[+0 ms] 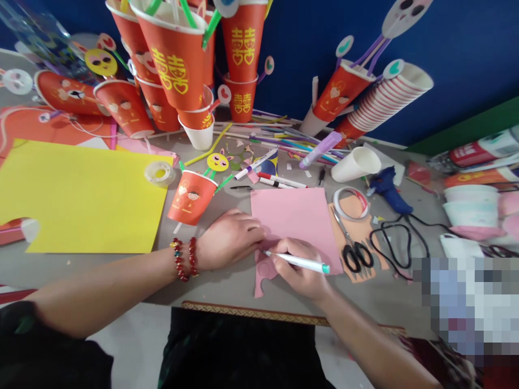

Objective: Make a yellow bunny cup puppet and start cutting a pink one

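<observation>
My right hand is closed around a white marker pen with a green end, its tip down at the lower left part of a pink sheet of paper. The sheet's bottom edge has curved cut-outs, and a small round outline shows near my right fingers. My left hand, with red bead bracelets at the wrist, lies over the sheet's left edge; its bent fingertips come close to the pen tip. Whether they pinch anything is hidden. Left of the sheet stands a red paper cup with green stems and a yellow face.
Scissors and a tape roll lie on orange paper to the right, near a blue glue gun and its cord. Yellow card covers the left. Stacked red cups, markers and colored sticks line the back.
</observation>
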{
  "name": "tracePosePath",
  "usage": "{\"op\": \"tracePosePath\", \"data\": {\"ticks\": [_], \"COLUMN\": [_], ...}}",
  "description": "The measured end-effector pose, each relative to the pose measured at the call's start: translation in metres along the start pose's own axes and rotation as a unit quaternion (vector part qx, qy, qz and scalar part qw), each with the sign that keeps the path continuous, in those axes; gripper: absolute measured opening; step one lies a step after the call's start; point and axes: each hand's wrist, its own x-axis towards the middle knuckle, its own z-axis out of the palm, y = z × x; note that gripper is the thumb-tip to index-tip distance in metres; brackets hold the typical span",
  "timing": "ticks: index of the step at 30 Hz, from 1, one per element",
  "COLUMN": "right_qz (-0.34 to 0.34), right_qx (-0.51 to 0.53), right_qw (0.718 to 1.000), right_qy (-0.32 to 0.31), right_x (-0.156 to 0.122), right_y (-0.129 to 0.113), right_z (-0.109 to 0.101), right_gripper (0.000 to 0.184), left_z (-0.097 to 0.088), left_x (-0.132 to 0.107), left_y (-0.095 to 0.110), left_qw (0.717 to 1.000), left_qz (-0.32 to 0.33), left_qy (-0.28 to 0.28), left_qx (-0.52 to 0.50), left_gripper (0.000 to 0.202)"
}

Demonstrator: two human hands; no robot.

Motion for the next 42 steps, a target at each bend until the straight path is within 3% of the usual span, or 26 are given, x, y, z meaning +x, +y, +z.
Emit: {"op": "tracePosePath", "data": {"ticks": [42], "right_qz": [-0.002], "right_qx": [-0.012], "right_qw": [1.000], "right_qy": [0.020], "right_x": [-0.0006], "right_y": [-0.0044], "right_z": [-0.0014], "right_gripper": [0.021], "left_z": [0.0013], "left_x": [-0.0006], "left_y": [-0.0004], "left_qw": [1.000], "left_qz": [-0.009], "left_qy": [-0.013], "left_qx": [0.005], "left_gripper": [0.020]}}
